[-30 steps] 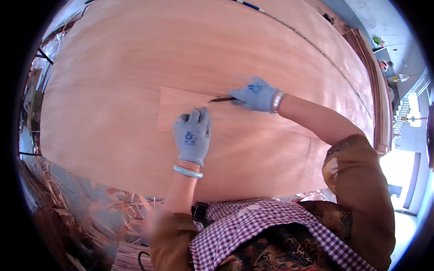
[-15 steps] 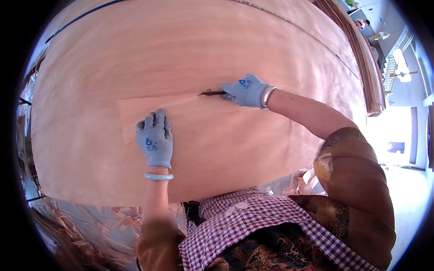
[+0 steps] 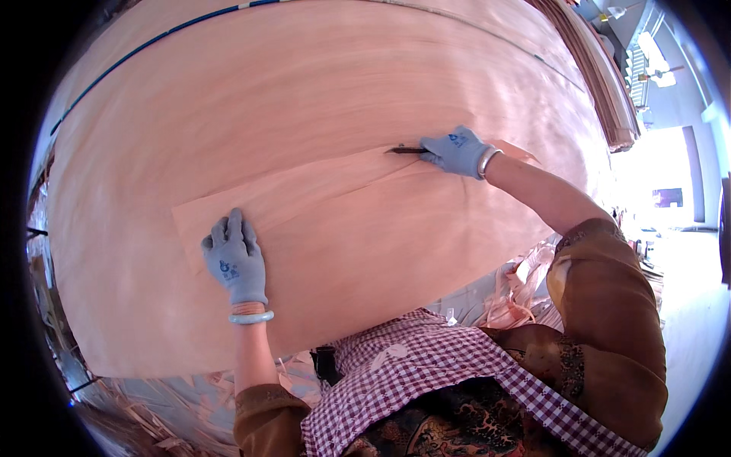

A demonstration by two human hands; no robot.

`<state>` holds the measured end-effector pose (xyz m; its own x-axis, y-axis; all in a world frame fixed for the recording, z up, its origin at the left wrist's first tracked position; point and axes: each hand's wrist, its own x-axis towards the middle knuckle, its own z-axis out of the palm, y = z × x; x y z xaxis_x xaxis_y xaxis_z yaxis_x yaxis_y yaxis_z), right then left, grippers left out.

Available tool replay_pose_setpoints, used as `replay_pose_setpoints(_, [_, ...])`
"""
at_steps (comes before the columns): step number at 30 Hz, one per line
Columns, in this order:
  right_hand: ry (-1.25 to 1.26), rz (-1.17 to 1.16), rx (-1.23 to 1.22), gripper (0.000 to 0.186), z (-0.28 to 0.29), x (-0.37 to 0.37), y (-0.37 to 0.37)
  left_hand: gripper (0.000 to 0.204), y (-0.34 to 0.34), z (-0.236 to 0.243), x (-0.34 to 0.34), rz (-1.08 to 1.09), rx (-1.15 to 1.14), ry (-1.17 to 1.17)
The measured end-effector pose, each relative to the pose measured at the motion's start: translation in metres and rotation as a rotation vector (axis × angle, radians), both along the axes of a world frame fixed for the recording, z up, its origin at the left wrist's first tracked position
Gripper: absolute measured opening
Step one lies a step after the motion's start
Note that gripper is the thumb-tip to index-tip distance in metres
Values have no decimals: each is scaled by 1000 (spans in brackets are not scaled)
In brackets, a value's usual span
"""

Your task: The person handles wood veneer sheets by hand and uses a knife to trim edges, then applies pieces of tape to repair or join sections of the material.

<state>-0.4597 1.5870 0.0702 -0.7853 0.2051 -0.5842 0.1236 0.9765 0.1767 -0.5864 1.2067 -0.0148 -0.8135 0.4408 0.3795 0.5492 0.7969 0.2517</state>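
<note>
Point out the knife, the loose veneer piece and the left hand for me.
knife (image 3: 402,150), head view, on its dark blade.
loose veneer piece (image 3: 320,194), head view, on its bare middle.
left hand (image 3: 236,259), head view, on the glove's back.

Both hands wear light blue knit gloves with a small dark mark on the back: left hand, right hand. A pale bangle rings the left wrist, a silvery one the right. Brown patterned sleeves cover the upper arms. A maroon-and-white checked apron lies over the chest.
</note>
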Motion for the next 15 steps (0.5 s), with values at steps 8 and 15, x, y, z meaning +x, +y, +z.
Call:
replay_pose_setpoints(8, [44, -166, 51, 30, -7, 75, 23, 19, -2, -6, -4, -38, 3, 19])
replay_pose_setpoints(15, [320, -381, -206, 18, -2, 114, 32, 18, -2, -13, -6, -83, 19, 57])
